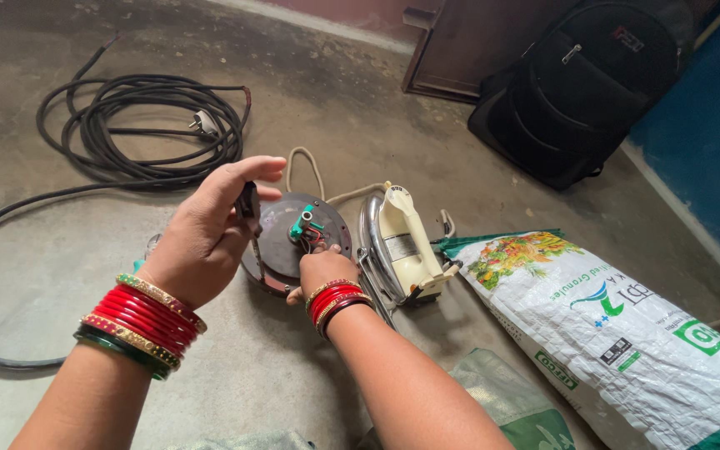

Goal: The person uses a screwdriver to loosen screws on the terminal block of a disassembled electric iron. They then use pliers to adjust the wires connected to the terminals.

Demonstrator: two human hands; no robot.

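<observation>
**Two hands on a round appliance base**

The left hand is raised, its fingers curled and closed around a small dark part pinched between thumb and fingertips. The right hand grips the lower rim of a round metal base and tilts it up off the concrete floor; a green terminal piece with red wires sits on the base's face. Just right of the base lies a cream clothes iron on its side. Further right is a printed white sack. A coiled black cable lies well left, a black backpack beyond.
</observation>
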